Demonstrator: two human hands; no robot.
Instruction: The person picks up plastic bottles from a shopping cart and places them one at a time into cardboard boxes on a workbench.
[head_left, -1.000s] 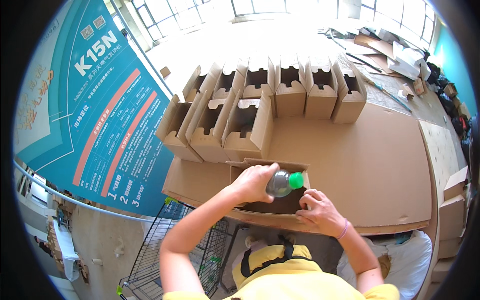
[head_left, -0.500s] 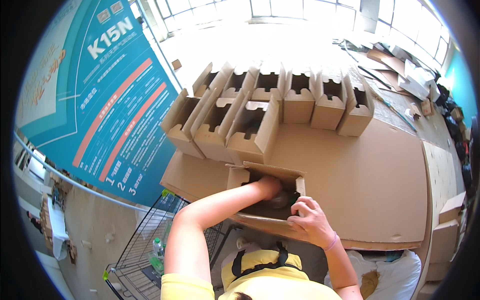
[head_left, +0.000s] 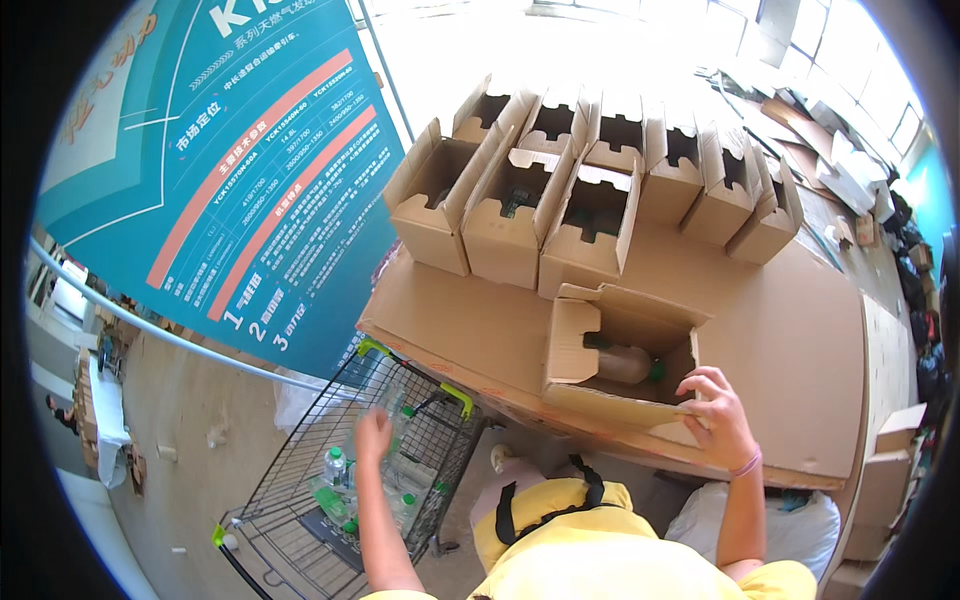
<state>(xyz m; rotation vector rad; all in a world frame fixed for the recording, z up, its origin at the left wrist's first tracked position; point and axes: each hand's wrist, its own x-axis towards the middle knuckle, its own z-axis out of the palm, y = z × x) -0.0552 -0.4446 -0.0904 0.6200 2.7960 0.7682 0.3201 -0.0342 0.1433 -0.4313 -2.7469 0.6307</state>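
Observation:
Near the front of the cardboard-covered table stands an open cardboard box (head_left: 590,402). Inside it lies a clear plastic bottle (head_left: 625,364) with a green cap, on its side. My right hand (head_left: 718,408) grips the box's right end, fingers curled at the rim. My left hand (head_left: 374,436) is down over the black wire shopping cart (head_left: 285,508), beside clear bottles with green caps. Its fingers are partly hidden, so whether it holds one of them does not show. A small upright bottle (head_left: 336,467) stands in the cart below that hand.
Several open cardboard boxes (head_left: 515,222) stand in two rows at the table's back; some hold bottles. A large blue banner (head_left: 250,190) rises at the left. White sacks (head_left: 800,520) lie under the table's right front. Flattened cardboard and bags line the right wall.
My left hand has come out of the box and moved left and down to the cart. A bottle now shows lying in the box. My right hand stays at the box's right end.

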